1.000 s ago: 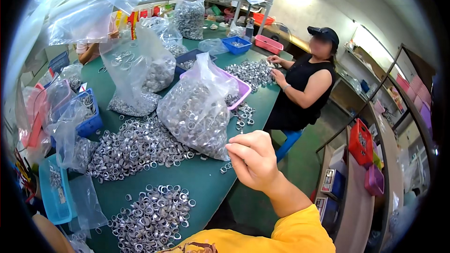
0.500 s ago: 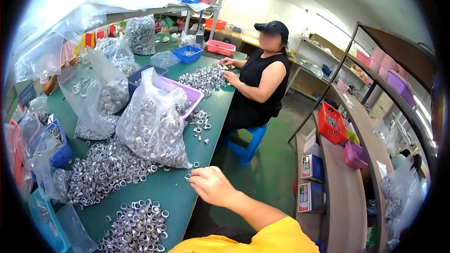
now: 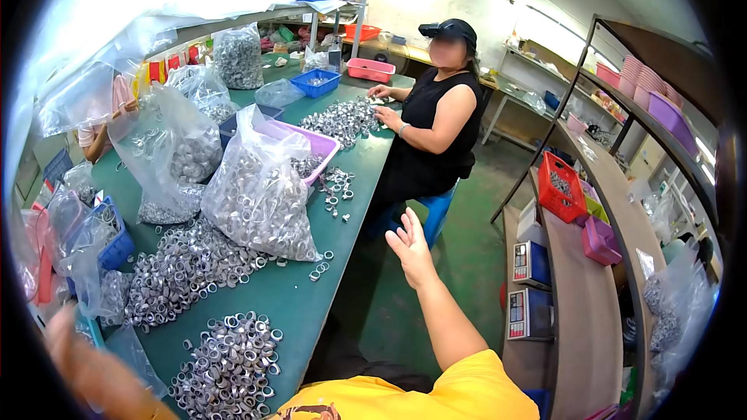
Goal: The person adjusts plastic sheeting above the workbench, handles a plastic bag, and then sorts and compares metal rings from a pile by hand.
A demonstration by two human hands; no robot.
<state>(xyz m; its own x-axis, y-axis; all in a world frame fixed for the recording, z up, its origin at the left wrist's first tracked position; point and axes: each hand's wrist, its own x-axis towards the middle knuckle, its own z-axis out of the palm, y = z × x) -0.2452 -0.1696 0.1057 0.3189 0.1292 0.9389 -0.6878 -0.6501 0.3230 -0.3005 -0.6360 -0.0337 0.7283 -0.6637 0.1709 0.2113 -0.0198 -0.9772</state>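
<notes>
My right hand (image 3: 412,253) is raised off the table's right edge, over the aisle, with its fingers apart and nothing in it. At the lower left, my left hand (image 3: 97,369) is smeared by motion, so its fingers cannot be read. Between them lies a small pile of silver metal rings (image 3: 227,365) near the table's front. A larger heap of rings (image 3: 191,272) spreads behind it. A clear plastic bag full of rings (image 3: 261,194) leans on that heap, and a few loose rings (image 3: 320,269) rest beside its lower corner, nearest my right hand.
Across the green table (image 3: 303,307), a person in black (image 3: 440,117) sits on a blue stool, hands at another ring pile (image 3: 340,120). A lilac tray (image 3: 319,148) and blue baskets (image 3: 316,82) stand around. Shelving (image 3: 580,295) with scales and a red basket (image 3: 560,188) lines the right.
My right hand has left the loose rings by the bag, moved up and right, and spread its fingers. My left hand has come into view at the lower left. The view has shifted slightly.
</notes>
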